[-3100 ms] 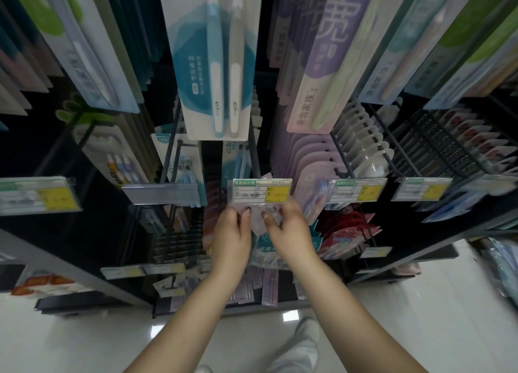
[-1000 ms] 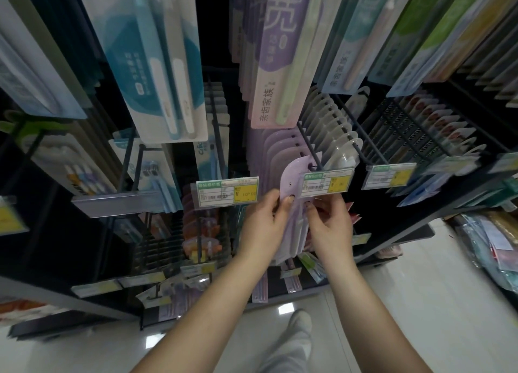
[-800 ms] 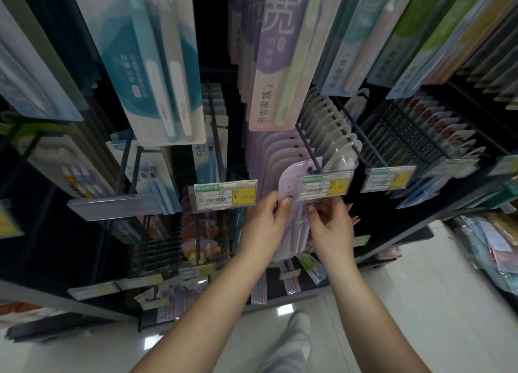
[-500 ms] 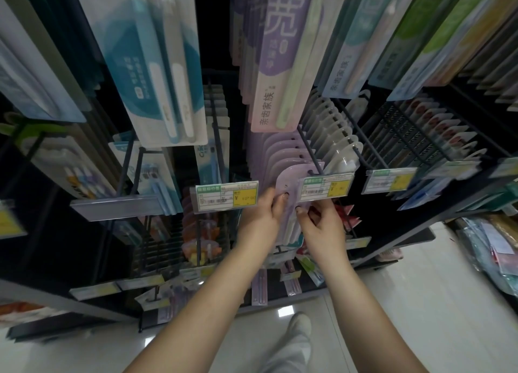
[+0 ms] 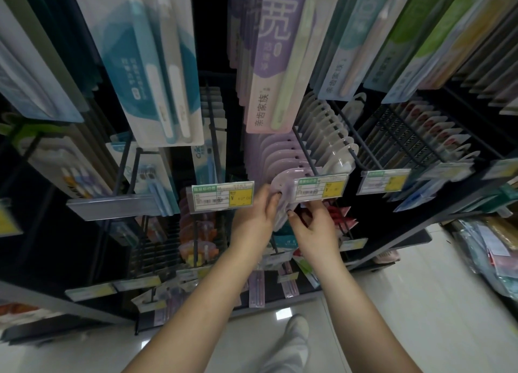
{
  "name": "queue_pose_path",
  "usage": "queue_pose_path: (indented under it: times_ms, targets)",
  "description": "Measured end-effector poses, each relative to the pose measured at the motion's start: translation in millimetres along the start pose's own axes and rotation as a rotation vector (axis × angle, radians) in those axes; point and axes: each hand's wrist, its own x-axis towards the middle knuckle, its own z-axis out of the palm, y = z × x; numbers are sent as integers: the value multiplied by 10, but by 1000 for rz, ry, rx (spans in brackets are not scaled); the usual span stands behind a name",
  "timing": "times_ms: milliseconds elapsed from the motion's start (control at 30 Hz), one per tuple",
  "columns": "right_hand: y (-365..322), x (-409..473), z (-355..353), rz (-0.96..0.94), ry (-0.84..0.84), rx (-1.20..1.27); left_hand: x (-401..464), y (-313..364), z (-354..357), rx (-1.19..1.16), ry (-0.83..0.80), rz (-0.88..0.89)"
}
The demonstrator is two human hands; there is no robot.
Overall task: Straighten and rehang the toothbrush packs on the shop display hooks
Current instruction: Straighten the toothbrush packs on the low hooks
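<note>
Head-worn wide-angle view, facing forward and down, close to display hooks (image 5: 304, 151)

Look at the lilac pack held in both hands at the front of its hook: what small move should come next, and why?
Probably slide the lilac pack back along the hook to the row of lilac packs behind. The left hand and right hand grip it beside the price tag, and it sits tilted forward of them.
</note>
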Motion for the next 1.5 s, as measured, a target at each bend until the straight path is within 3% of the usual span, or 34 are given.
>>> queue_pose_path:
  times_ms: [267, 467, 1033, 1300, 1500]
  targets:
    - [6, 11, -7, 0, -6, -21, 76, 44, 48, -30, -94, -181]
    - [11, 34, 0, -11, -23, -48, 42, 26, 59, 53, -16, -56]
    - [33, 102, 45, 25, -20, 53, 62, 76, 69, 74, -4, -121]
    - [90, 124, 114, 131, 78, 18, 6, 57, 66, 167, 20, -8]
    - [126, 171, 73, 186, 29, 17, -72, 63, 64, 151, 34, 40]
